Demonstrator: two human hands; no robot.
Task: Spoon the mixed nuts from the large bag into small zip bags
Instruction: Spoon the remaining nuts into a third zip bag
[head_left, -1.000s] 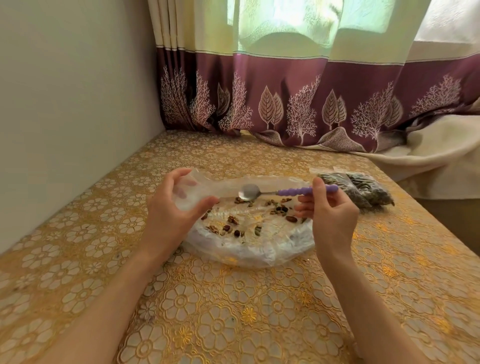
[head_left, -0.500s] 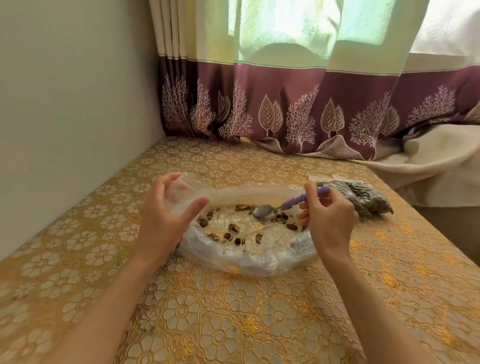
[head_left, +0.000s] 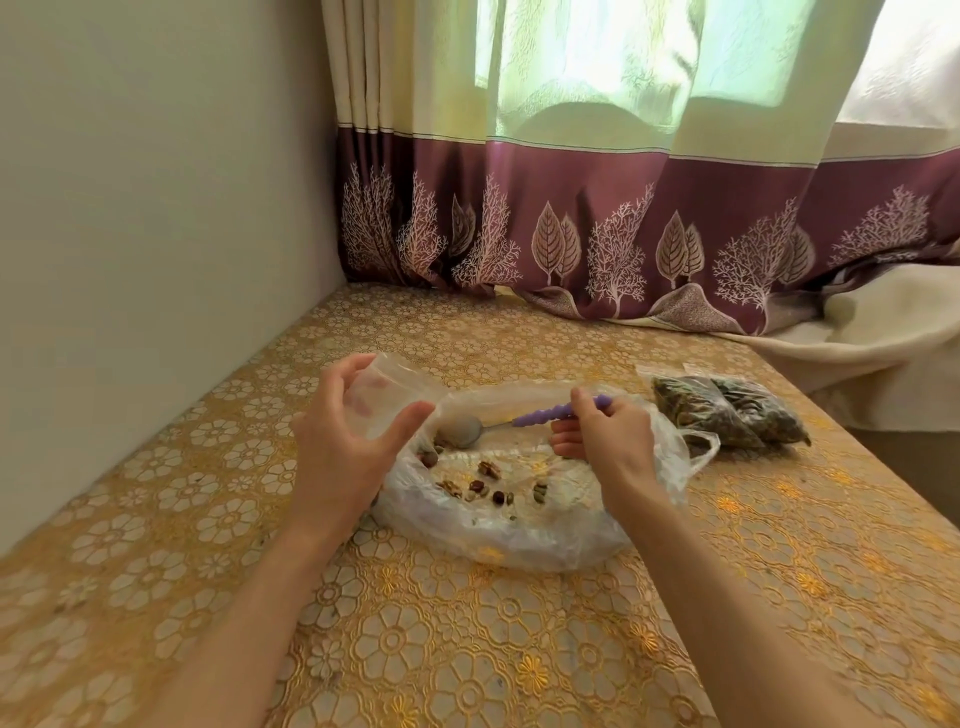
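Gold floral tablecloth against wall, maroon-bordered curtain behind.

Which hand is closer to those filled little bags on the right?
Right. The right hand, gripping the spoon, is just beside the filled bags; the left hand holds a small empty bag across the large bag.

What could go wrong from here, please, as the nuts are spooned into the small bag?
1. The small zip bag is held open only by the left hand; its floppy mouth may fold shut and nuts may miss it.
2. The spoon, gripped by the right hand at the handle's end, could tip and spill onto the tablecloth.
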